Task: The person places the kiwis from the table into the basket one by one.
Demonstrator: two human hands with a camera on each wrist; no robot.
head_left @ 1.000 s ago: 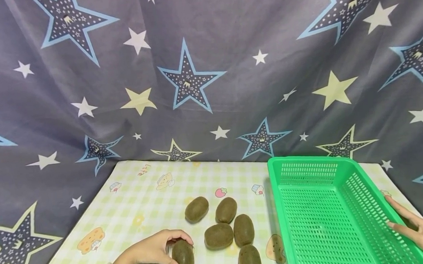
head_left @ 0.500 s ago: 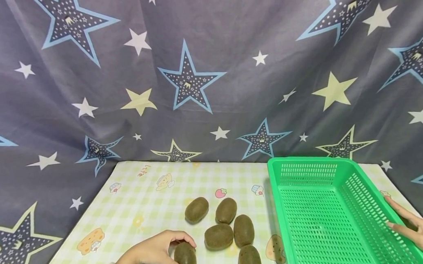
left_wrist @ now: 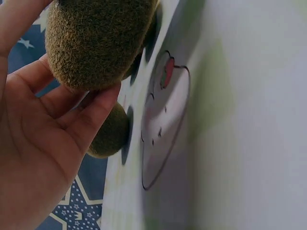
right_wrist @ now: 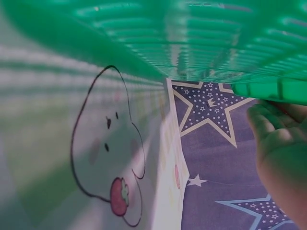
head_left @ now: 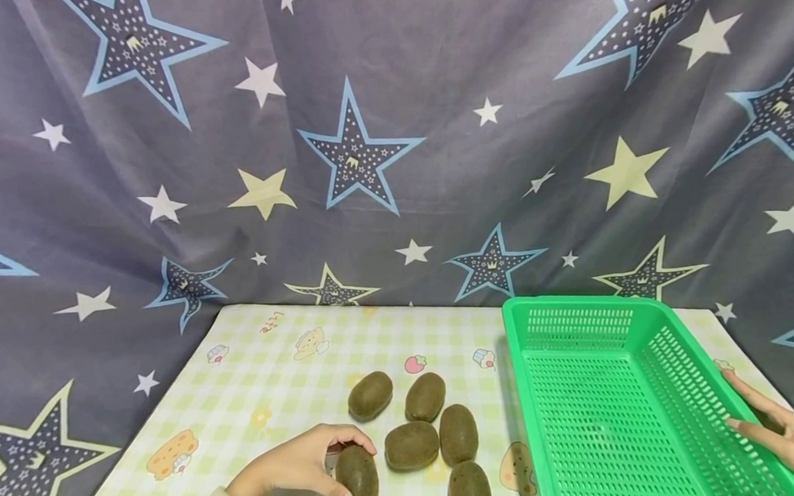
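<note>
In the head view my left hand (head_left: 305,466) grips a brown, oval kiwi (head_left: 358,481) low at the front of the table, thumb on its near side and fingers round its far side. Up close in the left wrist view, the fuzzy skin of this kiwi (left_wrist: 98,43) shows above my fingers. Just right of it lies another kiwi (head_left: 411,445), one of several loose on the cloth. Over at the right, my right hand (head_left: 790,436) holds the side rim of a green plastic basket (head_left: 523,393), thumb over the edge. The right wrist view shows fingers (right_wrist: 271,127) beneath that rim.
A pale checked tablecloth (head_left: 240,382) with cartoon prints covers the table. Behind it hangs a dark curtain (head_left: 382,41) patterned with stars. The basket takes up the table's right side, its slotted floor bare. One kiwi (head_left: 469,493) lies close to the basket's left wall.
My left hand has shifted a little to the right with its kiwi, nearer the other kiwis. The right hand and the basket have stayed in place.
</note>
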